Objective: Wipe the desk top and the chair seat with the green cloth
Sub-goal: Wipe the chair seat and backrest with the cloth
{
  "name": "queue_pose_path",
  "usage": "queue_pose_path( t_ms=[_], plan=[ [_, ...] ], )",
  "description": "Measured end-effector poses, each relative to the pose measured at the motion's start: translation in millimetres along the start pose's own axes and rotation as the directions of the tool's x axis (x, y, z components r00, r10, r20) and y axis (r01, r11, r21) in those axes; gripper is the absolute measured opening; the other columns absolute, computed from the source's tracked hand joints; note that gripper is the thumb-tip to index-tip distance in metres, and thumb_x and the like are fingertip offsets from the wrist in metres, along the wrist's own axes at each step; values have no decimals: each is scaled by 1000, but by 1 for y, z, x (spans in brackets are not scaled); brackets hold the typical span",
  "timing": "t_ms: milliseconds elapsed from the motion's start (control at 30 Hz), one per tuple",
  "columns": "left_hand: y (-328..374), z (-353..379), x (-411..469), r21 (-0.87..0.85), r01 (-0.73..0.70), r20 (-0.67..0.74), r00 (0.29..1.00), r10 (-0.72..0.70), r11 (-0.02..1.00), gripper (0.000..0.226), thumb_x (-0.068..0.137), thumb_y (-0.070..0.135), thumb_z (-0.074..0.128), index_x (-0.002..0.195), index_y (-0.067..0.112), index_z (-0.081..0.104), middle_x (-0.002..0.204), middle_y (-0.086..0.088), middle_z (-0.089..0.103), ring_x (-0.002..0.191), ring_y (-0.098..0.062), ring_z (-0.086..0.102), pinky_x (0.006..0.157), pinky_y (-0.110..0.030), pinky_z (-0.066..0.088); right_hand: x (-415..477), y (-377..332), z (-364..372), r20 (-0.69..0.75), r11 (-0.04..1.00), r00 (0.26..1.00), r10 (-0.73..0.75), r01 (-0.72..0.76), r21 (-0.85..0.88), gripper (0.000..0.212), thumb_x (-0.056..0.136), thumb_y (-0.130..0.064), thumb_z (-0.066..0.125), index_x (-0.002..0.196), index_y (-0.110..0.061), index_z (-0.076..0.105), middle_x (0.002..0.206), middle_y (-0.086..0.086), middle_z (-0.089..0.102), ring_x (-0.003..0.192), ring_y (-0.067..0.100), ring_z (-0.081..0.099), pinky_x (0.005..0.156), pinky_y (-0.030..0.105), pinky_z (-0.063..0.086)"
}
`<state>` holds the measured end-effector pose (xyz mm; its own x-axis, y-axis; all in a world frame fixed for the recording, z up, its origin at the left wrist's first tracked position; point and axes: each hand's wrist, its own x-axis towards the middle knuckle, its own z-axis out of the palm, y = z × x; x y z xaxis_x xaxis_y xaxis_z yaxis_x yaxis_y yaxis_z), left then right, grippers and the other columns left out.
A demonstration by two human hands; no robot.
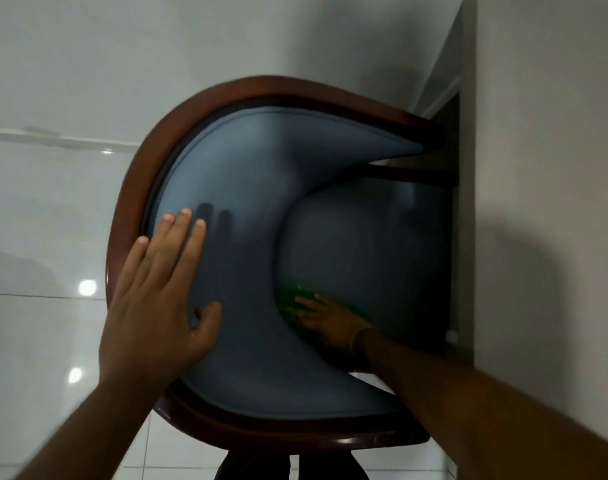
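I look straight down on a chair with a curved dark wooden frame (129,188) and a blue-grey padded backrest (247,188). Its blue-grey seat (361,244) lies in shadow, partly tucked under the desk top (545,168) on the right. My left hand (160,292) rests flat on the padded backrest with fingers spread, holding nothing. My right hand (327,320) presses flat on the green cloth (290,301) at the seat's inner edge beside the backrest. Most of the cloth is hidden under that hand.
Glossy white floor tiles (46,220) surround the chair on the left and behind it. The pale desk fills the right side and its edge overlaps the chair's front. A dark gap (448,140) shows under the desk.
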<state>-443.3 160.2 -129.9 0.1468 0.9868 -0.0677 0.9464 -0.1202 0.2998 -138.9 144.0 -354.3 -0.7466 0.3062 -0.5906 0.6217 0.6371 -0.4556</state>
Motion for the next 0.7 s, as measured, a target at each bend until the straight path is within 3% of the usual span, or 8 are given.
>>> queue_pose_path(
  t_ms=[100, 233, 300, 400, 467, 567, 633, 700],
  plan=[
    [0, -1, -1, 0, -9, 8, 1000, 9, 1000, 102, 78, 37, 57, 171, 16, 22, 180, -6, 22, 168, -23, 17, 137, -45, 13, -31, -11, -7, 89, 993, 993, 76, -83, 82, 54, 110, -20, 41, 162, -24, 29, 174, -4, 15, 163, 22, 1, 133, 41, -5],
    [-3, -1, -2, 0, -36, 23, 999, 36, 999, 100, 80, 33, 60, 171, 14, 24, 179, -8, 26, 167, -23, 21, 136, -44, 12, -59, -39, -26, 154, 892, 932, 328, -360, 275, 53, 110, -28, 45, 162, -31, 31, 175, 3, 12, 163, 27, 5, 133, 39, 4],
    [-3, -2, -2, -3, -40, 38, 998, 40, 999, 97, 81, 33, 59, 170, 13, 27, 178, -9, 28, 167, -25, 24, 136, -44, 14, -72, -51, -38, 245, 800, 872, 423, -486, 352, 53, 110, -25, 46, 161, -25, 35, 173, 7, 19, 161, 30, 13, 133, 40, 9],
    [-1, -8, -2, -15, -31, 65, 997, 32, 999, 91, 82, 30, 60, 167, 9, 35, 176, -11, 34, 164, -29, 31, 135, -47, 19, -95, -69, -68, 254, 569, 756, 603, -631, 527, 49, 107, -14, 45, 157, -13, 43, 164, 13, 39, 149, 32, 40, 126, 38, 31],
    [3, -16, -6, -7, -27, 112, 993, 28, 1000, 87, 82, 31, 56, 164, 7, 41, 173, -14, 38, 161, -33, 38, 133, -52, 26, -113, -83, -92, 196, 419, 695, 691, -607, 675, 45, 108, -12, 45, 154, -12, 47, 158, 13, 47, 142, 31, 49, 121, 35, 38],
    [23, -24, -11, -8, 2, 162, 987, 0, 1000, 86, 83, 37, 43, 162, 3, 44, 172, -16, 39, 159, -36, 38, 128, -58, 32, -140, -97, -138, 56, 243, 584, 810, -421, 874, 41, 109, -14, 47, 150, -11, 53, 152, 12, 56, 140, 29, 54, 116, 28, 40],
    [55, -33, -6, -53, -2, 135, 991, 9, 999, 86, 84, 38, 40, 163, 3, 41, 173, -15, 37, 162, -33, 32, 131, -54, 23, -163, -98, -174, -64, 214, 483, 873, -263, 941, 40, 109, -16, 48, 149, -14, 54, 151, 9, 57, 141, 28, 54, 114, 24, 39],
    [99, -51, 8, -84, -68, 76, 994, 74, 994, 84, 89, 38, 37, 167, 6, 32, 177, -12, 28, 165, -28, 22, 134, -48, 12, -192, -96, -209, -210, 277, 355, 911, -148, 949, 43, 109, -17, 49, 152, -16, 51, 159, 6, 48, 148, 26, 45, 121, 25, 31]
  ],
)
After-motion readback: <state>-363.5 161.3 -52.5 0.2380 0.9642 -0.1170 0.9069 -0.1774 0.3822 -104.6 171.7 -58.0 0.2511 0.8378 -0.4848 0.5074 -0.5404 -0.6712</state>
